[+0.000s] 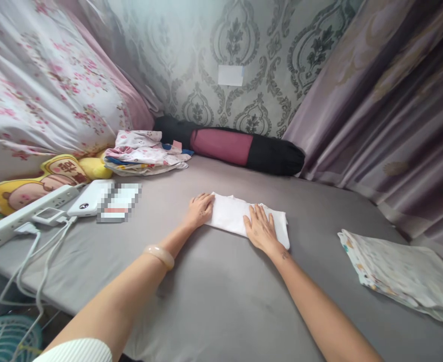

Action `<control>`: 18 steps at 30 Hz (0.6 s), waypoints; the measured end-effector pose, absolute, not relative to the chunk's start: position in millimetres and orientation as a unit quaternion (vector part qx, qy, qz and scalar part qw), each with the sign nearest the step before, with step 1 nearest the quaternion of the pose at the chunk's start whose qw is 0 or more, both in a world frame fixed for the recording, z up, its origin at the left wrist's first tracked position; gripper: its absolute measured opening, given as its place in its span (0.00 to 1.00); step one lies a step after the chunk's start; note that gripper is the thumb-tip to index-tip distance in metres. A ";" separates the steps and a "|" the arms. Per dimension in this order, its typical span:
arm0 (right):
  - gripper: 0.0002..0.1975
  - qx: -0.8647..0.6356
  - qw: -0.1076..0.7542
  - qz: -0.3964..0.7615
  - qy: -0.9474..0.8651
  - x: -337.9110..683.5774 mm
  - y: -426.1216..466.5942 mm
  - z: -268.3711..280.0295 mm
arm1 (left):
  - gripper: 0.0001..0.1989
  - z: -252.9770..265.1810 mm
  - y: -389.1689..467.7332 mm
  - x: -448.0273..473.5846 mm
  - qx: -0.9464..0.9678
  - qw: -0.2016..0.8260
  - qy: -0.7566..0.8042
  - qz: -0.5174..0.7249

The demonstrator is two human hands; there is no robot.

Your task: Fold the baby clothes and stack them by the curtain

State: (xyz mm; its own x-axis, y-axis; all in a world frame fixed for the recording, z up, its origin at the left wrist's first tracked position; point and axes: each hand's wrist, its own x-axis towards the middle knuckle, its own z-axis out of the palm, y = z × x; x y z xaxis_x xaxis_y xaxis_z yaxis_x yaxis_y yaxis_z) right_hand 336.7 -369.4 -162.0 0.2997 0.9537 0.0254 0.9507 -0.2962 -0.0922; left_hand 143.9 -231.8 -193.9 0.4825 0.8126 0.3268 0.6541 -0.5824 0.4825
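A white folded cloth lies as a long, narrow bundle on the grey bed sheet. At its left end is my left hand, its fingers bent and closed on the edge of the fabric. My right hand rests palm down on the right half of the bundle, fingers stretched and slightly spread. Part of the cloth is hidden under that palm. A pale bangle circles my left wrist.
At right lies a folded patterned cloth. A clothes pile and a black-and-maroon roll bag sit at the back. On the left are a power strip, a white power bank, a pixelated phone-shaped item, cables and yellow plush.
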 end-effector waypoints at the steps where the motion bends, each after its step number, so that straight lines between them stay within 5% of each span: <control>1: 0.31 -0.804 0.043 0.017 -0.593 337.1 -369.6 -164.0 | 0.20 -193.8 -231.7 143.9 0.848 0.149 0.432 0.269; 18: 0.31 -0.799 0.060 0.040 -0.597 317.8 -361.2 -149.5 | 0.16 -197.6 -225.5 144.8 0.828 0.170 0.431 0.316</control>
State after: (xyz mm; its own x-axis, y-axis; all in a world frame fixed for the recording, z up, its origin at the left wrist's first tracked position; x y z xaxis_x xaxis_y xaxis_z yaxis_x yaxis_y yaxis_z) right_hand 317.8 -361.2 -149.5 0.2842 0.9587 0.0074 0.9490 -0.2802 -0.1443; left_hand 144.8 -225.5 -197.6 0.4294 0.8207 0.3769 0.6062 -0.5712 0.5534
